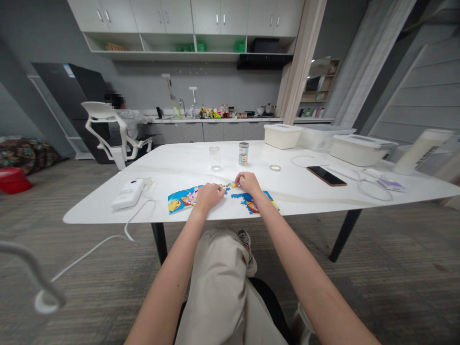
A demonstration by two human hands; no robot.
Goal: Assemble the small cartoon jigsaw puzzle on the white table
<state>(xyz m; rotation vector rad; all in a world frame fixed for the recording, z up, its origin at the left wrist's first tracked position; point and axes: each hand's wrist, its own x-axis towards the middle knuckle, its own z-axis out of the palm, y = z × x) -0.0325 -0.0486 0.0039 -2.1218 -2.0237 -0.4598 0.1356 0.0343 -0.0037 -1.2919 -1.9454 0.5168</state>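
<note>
A colourful jigsaw puzzle lies in two joined sections on the white table. The left section (176, 201), blue with a yellow figure, reaches under my left hand (210, 195). My left hand is closed, its bent fingers at the puzzle's edge and partly hiding it. Just ahead, my right hand (247, 182) pinches a small yellow puzzle piece (233, 185). Several small pieces (225, 187) lie between the fingertips. Below my right wrist is the right section (244, 197), with a jagged edge and partly covered by my forearm.
Beyond my hands stand a clear jar (214, 158) and a printed can (243, 154), with a round lid (275, 167) nearby. A phone (326, 176), cables and storage boxes (282, 136) occupy the right. A white power bank (128, 194) lies left. A person (127, 120) sits at back left.
</note>
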